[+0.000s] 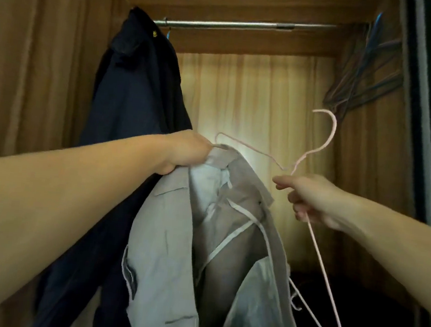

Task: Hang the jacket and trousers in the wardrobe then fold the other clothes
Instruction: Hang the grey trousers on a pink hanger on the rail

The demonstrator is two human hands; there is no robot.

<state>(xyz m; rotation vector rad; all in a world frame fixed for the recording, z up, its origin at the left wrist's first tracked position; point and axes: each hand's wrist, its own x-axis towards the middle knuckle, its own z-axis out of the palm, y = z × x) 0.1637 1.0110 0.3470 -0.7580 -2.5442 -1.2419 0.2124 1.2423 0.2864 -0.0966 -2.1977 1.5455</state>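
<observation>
**A:** What fills the view?

**B:** The wardrobe (61,71), open, with a metal rail (234,25) across the top. A dark navy coat (136,99) hangs at the rail's left end; a bunch of bare hangers (365,80) hangs at the right end.

**A:** And the jacket?

**B:** The grey jacket (176,238) hangs straight down from the left hand (186,153), long axis vertical, lining turned toward the camera. The fingers are bunched tight on the shoulder or collar edge at its top; everything else drops below that grip, in front of the navy coat.

**A:** The other hand?

**B:** The right hand (308,197) pinches a pink wire hanger (320,237) at its neck. The hook rises above the grip, curling left. One arm runs up-left toward the left hand, ending near the jacket's top; the other slants down-right, well below the grip.
</observation>
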